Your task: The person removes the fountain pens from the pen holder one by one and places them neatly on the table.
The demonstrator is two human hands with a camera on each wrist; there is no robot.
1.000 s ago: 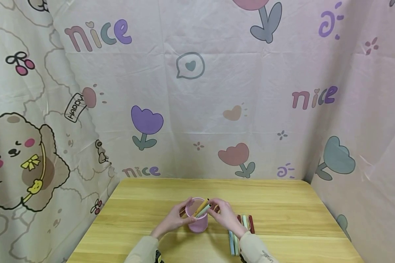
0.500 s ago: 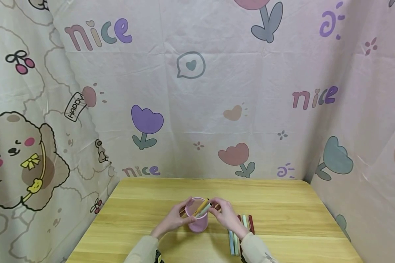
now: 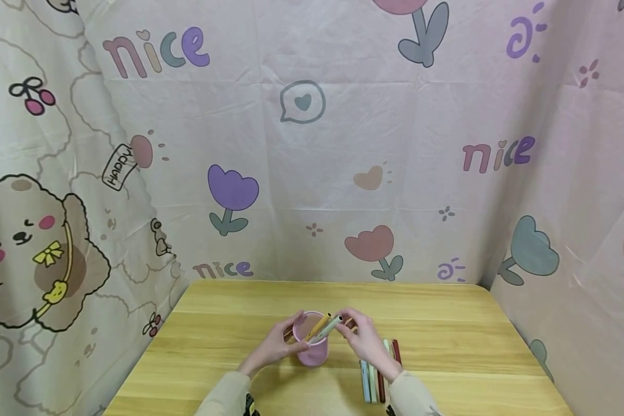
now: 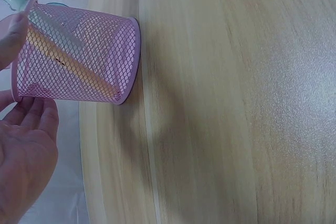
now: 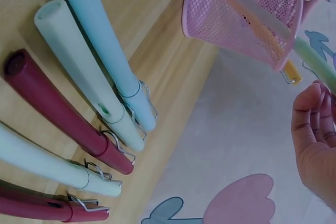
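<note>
A pink mesh pen holder [image 3: 312,355] stands on the table, its rim held between the thumb and fingers of my left hand [image 3: 274,349]. Inside it, a yellow pen [image 4: 79,69] leans with its lower end at the holder's base. A pale green pen [image 3: 330,327] slants out over the right side of the rim. Its upper end is pinched by my right hand [image 3: 365,342], while its lower end hangs about halfway down inside the mesh [image 4: 68,38]. The right fingertips are partly cut off in the right wrist view.
Right of the holder, several pens lie side by side on the wooden table [image 3: 229,329]: a light blue pen [image 5: 105,40], a pale green one [image 5: 84,69], a dark red one [image 5: 63,106], and others beside them. A patterned cloth [image 3: 312,173] hangs behind the table.
My right hand has moved slightly up and right, drawing the pale green pen farther out of the holder. The left hand and the yellow pen have stayed in place.
</note>
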